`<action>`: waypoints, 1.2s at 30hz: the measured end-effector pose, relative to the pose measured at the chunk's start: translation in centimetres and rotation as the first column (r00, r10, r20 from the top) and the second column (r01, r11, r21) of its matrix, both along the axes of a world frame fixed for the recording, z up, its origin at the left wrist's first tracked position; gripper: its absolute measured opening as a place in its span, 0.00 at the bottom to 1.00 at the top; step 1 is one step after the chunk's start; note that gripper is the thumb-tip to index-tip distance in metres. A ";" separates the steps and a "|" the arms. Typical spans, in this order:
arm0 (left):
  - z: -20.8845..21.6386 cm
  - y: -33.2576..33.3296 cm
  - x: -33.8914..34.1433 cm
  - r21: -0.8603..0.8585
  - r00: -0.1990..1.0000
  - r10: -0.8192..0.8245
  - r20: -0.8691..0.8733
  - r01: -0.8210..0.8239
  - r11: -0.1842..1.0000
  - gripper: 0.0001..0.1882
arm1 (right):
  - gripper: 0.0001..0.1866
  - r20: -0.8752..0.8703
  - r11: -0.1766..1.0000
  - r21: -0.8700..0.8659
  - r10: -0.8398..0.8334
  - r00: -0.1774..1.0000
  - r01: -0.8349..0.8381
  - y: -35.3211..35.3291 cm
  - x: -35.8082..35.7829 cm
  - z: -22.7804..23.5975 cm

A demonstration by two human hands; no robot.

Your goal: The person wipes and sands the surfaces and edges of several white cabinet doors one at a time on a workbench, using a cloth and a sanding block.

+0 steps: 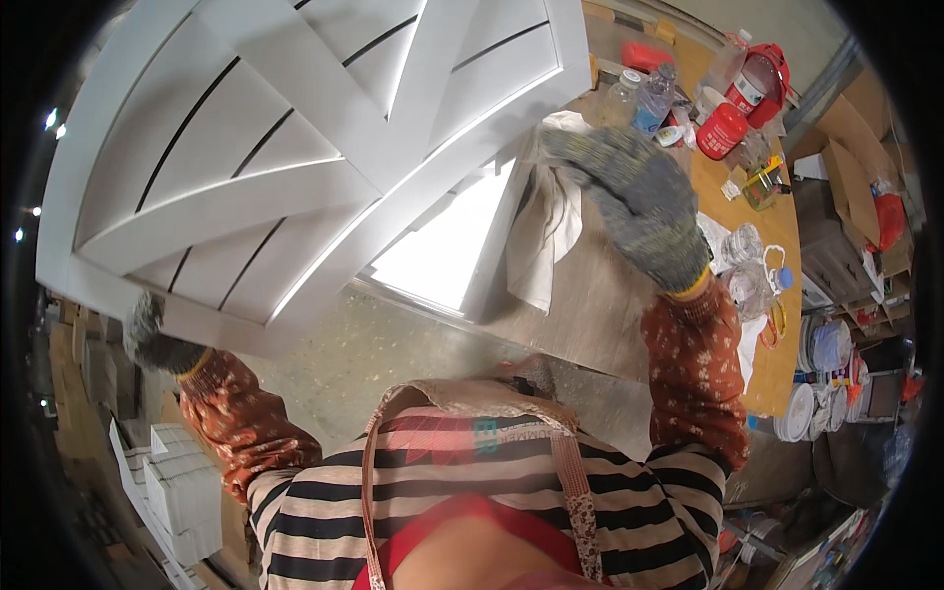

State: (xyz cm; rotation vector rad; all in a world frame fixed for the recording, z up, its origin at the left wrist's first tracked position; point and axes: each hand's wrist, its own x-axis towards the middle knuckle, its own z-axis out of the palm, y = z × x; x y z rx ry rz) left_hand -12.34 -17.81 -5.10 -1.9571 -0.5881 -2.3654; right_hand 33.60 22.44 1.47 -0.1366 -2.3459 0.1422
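A large white slatted panel with crossed diagonal strips is tilted up at the upper left. My left hand, in a grey knit glove, is closed around its lower left corner; the thumb side is partly hidden by the panel. My right hand, also gloved, reaches over the bench toward the panel's right edge, its fingers stretched out together. Beneath those fingers is a white cloth; whether they touch it is unclear. Under the panel's raised edge shows a brightly lit white surface with a frame.
On the wooden bench at right stand plastic bottles, a red jar and a yellow-green bottle. White buckets and cardboard boxes crowd beyond it. White stacked blocks are at lower left.
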 end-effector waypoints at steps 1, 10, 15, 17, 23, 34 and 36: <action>0.4 0.6 0.7 0.040 0.941 0.329 -0.083 -0.327 0.944 0.10 | 0.22 -0.014 0.997 0.057 0.051 0.999 -0.050 -0.2 -1.1 0.5; 1.3 1.7 1.7 0.155 0.434 0.867 -0.243 -0.865 0.476 0.08 | 0.22 0.187 0.899 0.436 -0.063 0.980 -0.026 -1.4 -6.4 2.9; 1.2 0.8 1.2 0.177 0.284 0.914 -0.290 -0.923 0.343 0.08 | 0.25 0.225 0.873 0.484 -0.068 0.972 -0.051 -1.5 -6.9 3.7; 1.1 0.5 1.1 0.157 0.265 0.919 -0.292 -0.935 0.319 0.08 | 0.26 0.222 0.869 0.489 -0.048 0.974 -0.068 -1.4 -6.9 3.7; 1.0 0.6 1.5 0.151 0.306 0.911 -0.278 -0.922 0.356 0.07 | 0.26 0.206 0.823 0.558 -0.012 0.978 -0.107 -1.0 -7.6 3.1; 0.0 -0.5 0.5 0.097 0.399 0.871 -0.287 -0.892 0.441 0.08 | 0.21 0.250 0.854 0.451 0.158 0.955 -0.260 0.8 -7.5 4.3; 0.1 -0.3 0.7 0.096 0.404 0.872 -0.276 -0.891 0.443 0.08 | 0.22 0.253 0.845 0.479 0.126 0.959 -0.238 0.8 -7.4 4.4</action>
